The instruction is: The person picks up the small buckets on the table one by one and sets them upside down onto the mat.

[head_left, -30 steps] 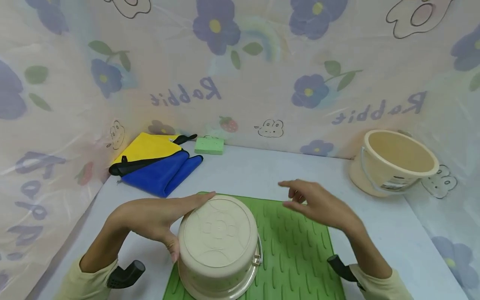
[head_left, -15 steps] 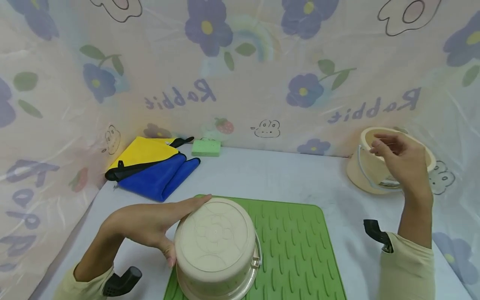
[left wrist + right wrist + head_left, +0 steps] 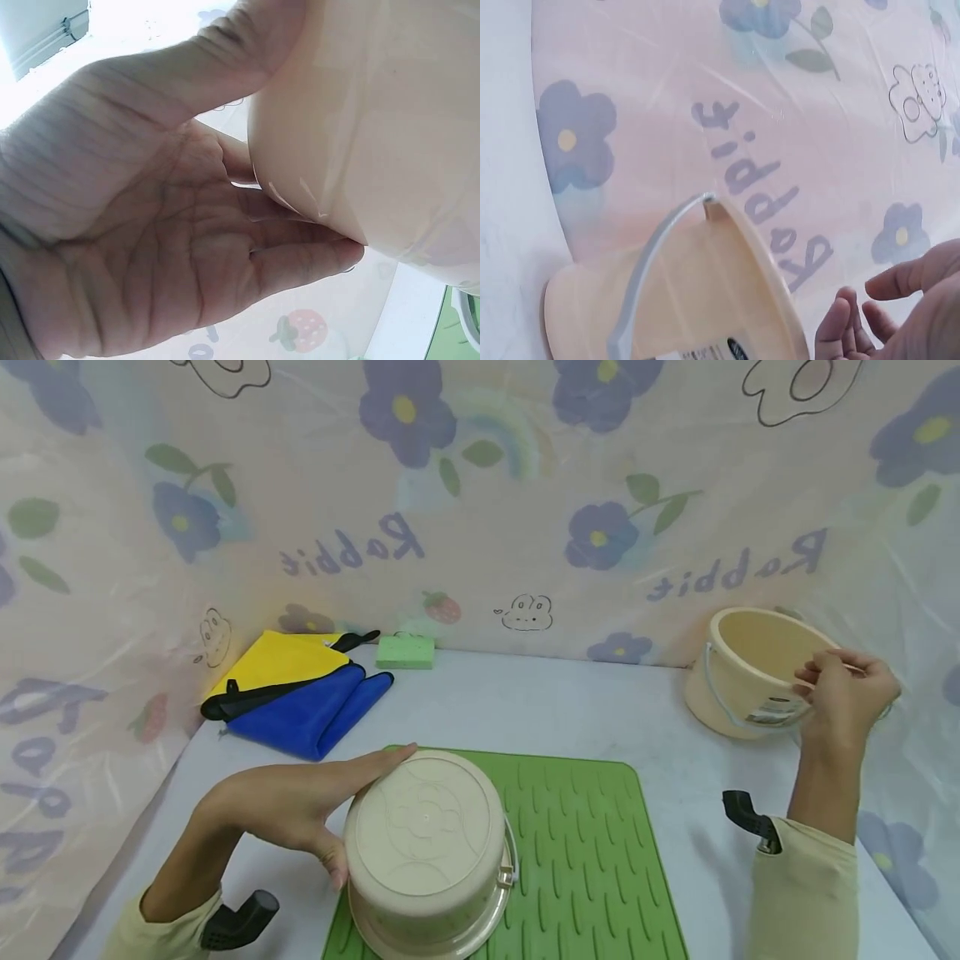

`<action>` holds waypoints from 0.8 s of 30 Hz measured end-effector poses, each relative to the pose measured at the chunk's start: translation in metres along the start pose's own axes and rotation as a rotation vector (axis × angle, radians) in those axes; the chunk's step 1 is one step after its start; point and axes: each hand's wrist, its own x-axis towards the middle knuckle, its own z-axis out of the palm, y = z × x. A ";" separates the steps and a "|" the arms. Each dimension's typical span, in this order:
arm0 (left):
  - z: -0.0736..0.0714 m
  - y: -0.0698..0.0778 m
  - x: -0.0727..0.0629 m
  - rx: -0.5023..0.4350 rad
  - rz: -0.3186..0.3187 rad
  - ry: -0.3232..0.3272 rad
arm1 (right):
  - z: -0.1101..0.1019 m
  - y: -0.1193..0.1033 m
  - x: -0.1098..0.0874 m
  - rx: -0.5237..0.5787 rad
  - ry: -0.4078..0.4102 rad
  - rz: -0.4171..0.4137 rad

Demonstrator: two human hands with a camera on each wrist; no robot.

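Note:
A small cream bucket [image 3: 426, 827] stands upside down on the green ridged mat [image 3: 585, 852], its base facing up and its handle at the right side. My left hand [image 3: 292, 802] holds it from the left, thumb low on the near side and fingers round the far side. In the left wrist view, the thumb and fingertips lie against the bucket's smooth wall [image 3: 337, 135]. At the back right stands a second cream bucket [image 3: 738, 693], upright, with a grey handle and label. My right hand [image 3: 851, 693] is by its right rim, fingers loosely bent and apart from it in the right wrist view.
A folded yellow and blue cloth [image 3: 300, 693] lies at the back left, with a green sponge [image 3: 405, 652] beside it. A patterned curtain [image 3: 480, 527] closes off the back and sides of the white table [image 3: 555, 702].
My right hand has moved from above the mat to the upright bucket, then across its mouth to the right rim. My left hand stays on the overturned bucket.

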 end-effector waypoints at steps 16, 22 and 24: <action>0.002 -0.001 -0.003 -0.017 -0.019 0.011 | -0.006 -0.002 0.017 -0.036 0.168 0.135; 0.002 0.000 -0.004 0.002 -0.050 0.020 | -0.012 -0.006 0.022 0.062 0.160 0.197; 0.002 0.001 -0.003 -0.003 -0.059 0.017 | -0.014 -0.006 0.024 0.109 0.166 0.213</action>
